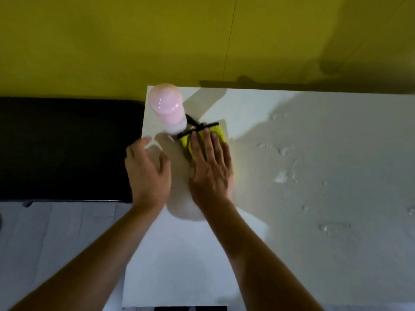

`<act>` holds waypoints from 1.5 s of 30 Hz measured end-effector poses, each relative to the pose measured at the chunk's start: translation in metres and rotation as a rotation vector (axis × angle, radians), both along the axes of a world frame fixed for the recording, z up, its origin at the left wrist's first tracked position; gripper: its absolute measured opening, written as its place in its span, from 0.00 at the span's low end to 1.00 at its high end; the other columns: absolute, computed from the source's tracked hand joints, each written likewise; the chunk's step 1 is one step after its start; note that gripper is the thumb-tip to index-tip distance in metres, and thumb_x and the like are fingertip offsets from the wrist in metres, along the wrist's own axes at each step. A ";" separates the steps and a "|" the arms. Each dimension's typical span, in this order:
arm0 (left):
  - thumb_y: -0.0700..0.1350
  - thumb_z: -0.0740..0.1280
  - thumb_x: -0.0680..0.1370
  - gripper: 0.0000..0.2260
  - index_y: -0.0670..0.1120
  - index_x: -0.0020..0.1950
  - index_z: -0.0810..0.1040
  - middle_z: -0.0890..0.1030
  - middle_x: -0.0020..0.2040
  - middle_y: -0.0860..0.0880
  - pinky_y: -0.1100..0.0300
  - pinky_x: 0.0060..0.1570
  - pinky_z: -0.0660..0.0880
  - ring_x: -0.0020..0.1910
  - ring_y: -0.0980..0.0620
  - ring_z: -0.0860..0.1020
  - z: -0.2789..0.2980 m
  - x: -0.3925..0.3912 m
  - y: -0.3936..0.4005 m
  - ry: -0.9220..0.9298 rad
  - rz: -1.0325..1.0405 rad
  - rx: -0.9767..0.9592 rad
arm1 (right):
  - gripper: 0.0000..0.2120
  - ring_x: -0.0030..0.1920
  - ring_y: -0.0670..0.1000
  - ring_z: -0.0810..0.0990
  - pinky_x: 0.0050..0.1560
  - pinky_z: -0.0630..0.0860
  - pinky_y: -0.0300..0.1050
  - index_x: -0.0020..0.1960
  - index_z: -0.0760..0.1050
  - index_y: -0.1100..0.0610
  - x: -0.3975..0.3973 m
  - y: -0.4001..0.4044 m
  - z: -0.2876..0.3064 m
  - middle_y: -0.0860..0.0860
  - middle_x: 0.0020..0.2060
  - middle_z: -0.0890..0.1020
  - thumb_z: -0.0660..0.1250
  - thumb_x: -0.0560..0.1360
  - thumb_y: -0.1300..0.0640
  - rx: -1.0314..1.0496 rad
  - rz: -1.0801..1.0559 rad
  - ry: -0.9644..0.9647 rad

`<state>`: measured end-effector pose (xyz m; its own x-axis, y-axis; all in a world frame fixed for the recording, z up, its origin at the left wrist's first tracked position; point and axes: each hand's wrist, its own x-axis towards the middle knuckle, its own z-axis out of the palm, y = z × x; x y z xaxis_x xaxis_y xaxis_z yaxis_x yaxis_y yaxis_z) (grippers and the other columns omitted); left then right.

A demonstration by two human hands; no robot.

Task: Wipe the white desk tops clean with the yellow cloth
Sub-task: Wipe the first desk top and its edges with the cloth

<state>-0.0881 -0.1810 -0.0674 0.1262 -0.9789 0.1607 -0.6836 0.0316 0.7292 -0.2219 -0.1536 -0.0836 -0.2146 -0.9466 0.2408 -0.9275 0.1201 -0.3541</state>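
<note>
**A:** Where is the yellow cloth [216, 135]?

**B:** It is in the middle of the frame, lying flat on the white desk top [292, 221]. It has a black edge. The right hand [211, 167] lies on top of it.

**A:** Is the hand grabbing it?

**B:** No. The fingers are straight and flat. They press down on the cloth.

**A:** What about the left hand [147, 171]?

**B:** It is just left of the right hand, near the left edge of the desk. The fingers are spread and loose. It holds nothing.

**A:** What is that pink thing?

**B:** A pink bottle [167, 108] with a round cap. It stands at the upper left corner of the desk, just beside the cloth.

**A:** Is the desk wet?

**B:** Yes. Water drops [285, 176] sit on the right side of the desk. A yellow wall [157, 41] fills the top of the frame, and something black [67, 149] sits at the left.
</note>
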 end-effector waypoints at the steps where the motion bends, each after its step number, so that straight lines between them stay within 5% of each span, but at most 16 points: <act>1: 0.42 0.66 0.76 0.20 0.39 0.68 0.74 0.76 0.63 0.38 0.45 0.62 0.73 0.60 0.36 0.76 -0.005 0.001 0.019 -0.078 -0.044 -0.029 | 0.27 0.79 0.56 0.60 0.78 0.56 0.56 0.79 0.64 0.53 -0.005 -0.013 0.001 0.54 0.78 0.64 0.62 0.80 0.54 0.019 -0.016 -0.016; 5: 0.41 0.62 0.78 0.23 0.40 0.74 0.73 0.73 0.75 0.39 0.41 0.75 0.66 0.74 0.36 0.70 -0.022 -0.010 0.064 -0.401 -0.364 -0.057 | 0.31 0.81 0.53 0.54 0.80 0.52 0.54 0.81 0.57 0.50 -0.039 -0.037 -0.001 0.52 0.80 0.58 0.60 0.80 0.53 0.131 -0.049 0.034; 13: 0.43 0.58 0.80 0.27 0.44 0.80 0.65 0.65 0.79 0.43 0.42 0.81 0.56 0.79 0.37 0.63 -0.030 -0.014 0.066 -0.532 -0.375 0.010 | 0.27 0.81 0.54 0.46 0.80 0.44 0.53 0.82 0.49 0.49 -0.164 -0.072 0.006 0.54 0.82 0.49 0.49 0.85 0.46 0.272 -0.546 -0.027; 17: 0.44 0.56 0.80 0.27 0.42 0.81 0.64 0.64 0.81 0.42 0.40 0.80 0.56 0.80 0.37 0.61 -0.030 -0.014 0.066 -0.551 -0.403 0.023 | 0.29 0.81 0.52 0.47 0.80 0.44 0.50 0.82 0.51 0.48 -0.087 -0.103 0.012 0.51 0.82 0.51 0.50 0.81 0.54 0.244 -0.197 0.067; 21: 0.44 0.55 0.84 0.25 0.44 0.83 0.62 0.60 0.83 0.41 0.39 0.79 0.59 0.83 0.40 0.58 -0.033 -0.007 0.064 -0.524 -0.545 -0.066 | 0.27 0.81 0.52 0.51 0.80 0.47 0.51 0.81 0.55 0.47 -0.054 -0.112 0.016 0.50 0.81 0.55 0.55 0.83 0.50 0.224 0.068 0.083; 29: 0.44 0.56 0.86 0.23 0.48 0.82 0.64 0.63 0.83 0.44 0.38 0.77 0.63 0.82 0.40 0.61 -0.034 -0.011 0.064 -0.494 -0.601 -0.139 | 0.27 0.81 0.51 0.45 0.80 0.47 0.53 0.82 0.46 0.47 -0.261 -0.060 0.021 0.49 0.82 0.48 0.46 0.85 0.44 0.321 -0.500 0.025; 32: 0.44 0.57 0.85 0.24 0.48 0.82 0.64 0.62 0.83 0.44 0.39 0.77 0.63 0.81 0.40 0.62 -0.038 -0.012 0.065 -0.483 -0.586 -0.149 | 0.27 0.81 0.52 0.46 0.80 0.46 0.52 0.82 0.48 0.48 -0.257 -0.054 0.022 0.51 0.82 0.48 0.47 0.85 0.44 0.301 -0.573 -0.010; 37: 0.44 0.56 0.86 0.24 0.49 0.83 0.63 0.61 0.83 0.45 0.40 0.78 0.62 0.82 0.41 0.61 -0.038 -0.010 0.064 -0.497 -0.588 -0.136 | 0.30 0.81 0.51 0.47 0.80 0.45 0.50 0.82 0.50 0.47 -0.114 -0.074 0.014 0.50 0.82 0.51 0.54 0.82 0.55 0.266 -0.208 0.044; 41: 0.45 0.56 0.85 0.24 0.49 0.83 0.63 0.61 0.83 0.45 0.41 0.78 0.62 0.82 0.42 0.60 -0.034 -0.006 0.065 -0.519 -0.613 -0.119 | 0.28 0.81 0.52 0.49 0.81 0.48 0.52 0.82 0.52 0.48 -0.077 -0.063 0.018 0.50 0.82 0.53 0.54 0.83 0.50 0.240 0.106 0.069; 45: 0.44 0.56 0.85 0.24 0.50 0.82 0.65 0.62 0.83 0.46 0.41 0.78 0.62 0.82 0.43 0.61 -0.035 -0.008 0.063 -0.491 -0.600 -0.139 | 0.26 0.81 0.50 0.48 0.78 0.54 0.51 0.81 0.53 0.44 -0.163 -0.028 0.018 0.47 0.82 0.52 0.50 0.84 0.49 0.264 -0.145 0.117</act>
<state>-0.0958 -0.1178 -0.1021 -0.5349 -0.8240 0.1867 -0.7636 0.5660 0.3108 -0.3846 -0.1817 -0.0654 -0.3371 -0.9412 0.0215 -0.9265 0.3275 -0.1853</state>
